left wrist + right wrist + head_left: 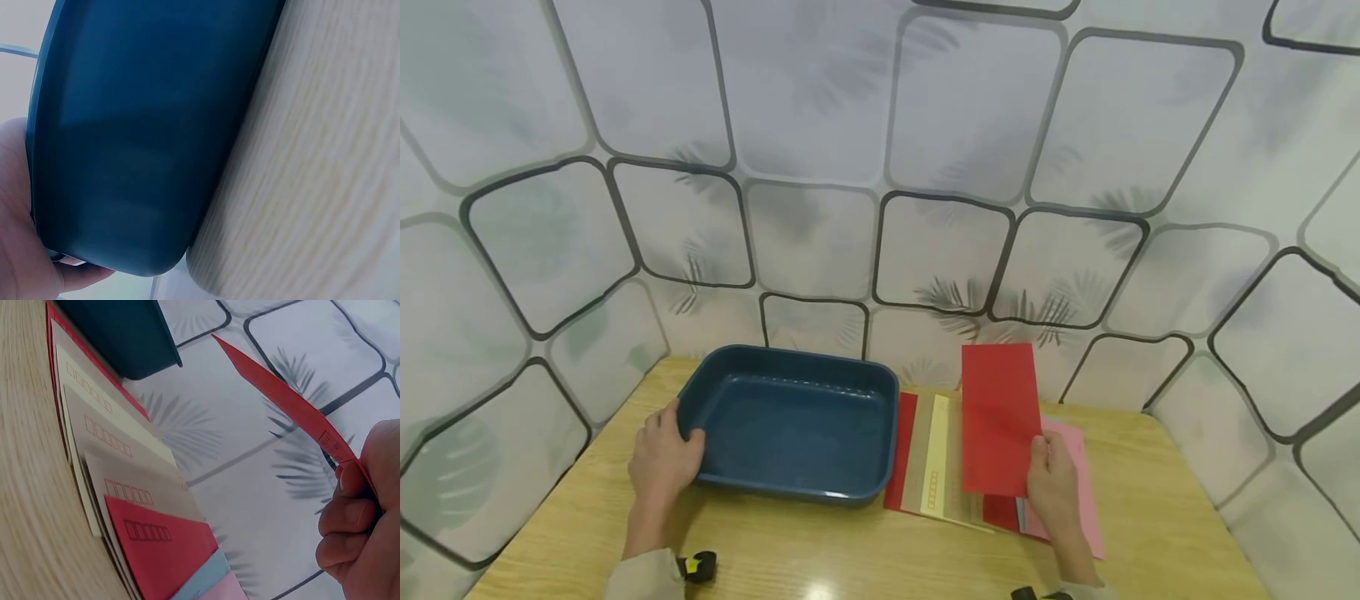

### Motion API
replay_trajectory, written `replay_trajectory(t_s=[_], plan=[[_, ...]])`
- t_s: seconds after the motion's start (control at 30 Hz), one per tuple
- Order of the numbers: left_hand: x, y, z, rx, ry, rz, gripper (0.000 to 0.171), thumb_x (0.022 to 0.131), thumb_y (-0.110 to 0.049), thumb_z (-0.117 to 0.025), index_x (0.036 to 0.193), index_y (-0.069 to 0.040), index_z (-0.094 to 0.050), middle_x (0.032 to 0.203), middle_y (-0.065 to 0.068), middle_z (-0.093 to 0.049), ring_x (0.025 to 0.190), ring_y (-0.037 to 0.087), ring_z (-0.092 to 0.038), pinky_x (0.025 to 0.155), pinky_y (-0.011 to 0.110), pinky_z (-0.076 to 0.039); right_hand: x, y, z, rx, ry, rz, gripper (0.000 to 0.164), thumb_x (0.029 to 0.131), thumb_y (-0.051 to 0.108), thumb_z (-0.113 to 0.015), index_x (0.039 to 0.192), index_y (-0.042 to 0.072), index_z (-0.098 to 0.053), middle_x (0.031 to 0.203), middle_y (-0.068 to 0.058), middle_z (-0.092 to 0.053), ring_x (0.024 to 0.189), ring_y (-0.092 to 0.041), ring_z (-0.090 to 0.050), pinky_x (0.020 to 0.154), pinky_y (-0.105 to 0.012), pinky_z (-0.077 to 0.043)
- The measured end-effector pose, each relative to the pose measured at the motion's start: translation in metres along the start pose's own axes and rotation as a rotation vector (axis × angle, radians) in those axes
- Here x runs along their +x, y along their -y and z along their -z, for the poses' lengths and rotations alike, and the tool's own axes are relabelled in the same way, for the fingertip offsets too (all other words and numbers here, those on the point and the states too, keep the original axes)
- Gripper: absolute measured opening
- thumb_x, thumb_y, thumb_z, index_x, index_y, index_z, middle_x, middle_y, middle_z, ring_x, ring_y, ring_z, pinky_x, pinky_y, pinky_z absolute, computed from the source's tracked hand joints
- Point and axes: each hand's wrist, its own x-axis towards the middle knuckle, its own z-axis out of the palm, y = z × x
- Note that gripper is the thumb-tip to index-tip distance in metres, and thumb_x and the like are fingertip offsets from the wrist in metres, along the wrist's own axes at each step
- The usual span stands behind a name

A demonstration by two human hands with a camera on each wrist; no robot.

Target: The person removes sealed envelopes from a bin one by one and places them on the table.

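A dark blue rectangular plastic tub (790,429) stands on the left half of the table with nothing in it. My left hand (662,454) grips its left rim, thumb inside and fingers along the outer side. In my right hand (1056,483) a red envelope (998,417) is pinched by its lower right edge and held up above the table. Under it lies an overlapping row of envelopes: red (906,408), brown, a pale yellow envelope (934,458), another red envelope (162,537), a light blue one (203,575) and a pink one (1084,492). Several show printed postcode boxes.
The wooden table (850,554) sits in a corner enclosed by patterned fabric walls (812,233) at the back and sides. The envelope row runs right from the tub's right side. Black straps (698,567) are on both wrists.
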Motion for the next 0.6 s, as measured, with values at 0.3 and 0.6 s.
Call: replay_trajectory(t_s=[0.3, 0.6], plan=[[0.001, 0.0, 0.001, 0.007, 0.022, 0.005, 0.063, 0.087, -0.022, -0.046, 0.141, 0.002, -0.023, 0.134, 0.035, -0.031, 0.115, 0.052, -0.032, 0.08, 0.071, -0.036, -0.003, -0.017, 0.022, -0.053, -0.01, -0.028, 0.032, 0.1, 0.019, -0.031, 0.105, -0.006, -0.049, 0.083, -0.018, -0.053, 0.071, -0.025, -0.049, 0.06, -0.039, -0.043], [-0.001, 0.0, 0.0, 0.007, 0.016, 0.012, 0.064, 0.087, -0.021, -0.046, 0.141, 0.002, -0.022, 0.134, 0.035, -0.031, 0.115, 0.052, -0.032, 0.08, 0.071, -0.036, 0.005, -0.049, 0.062, -0.077, -0.11, -0.136, 0.04, 0.099, 0.02, -0.027, 0.111, -0.013, -0.047, 0.098, -0.032, -0.053, 0.09, -0.037, -0.049, 0.073, -0.052, -0.039]])
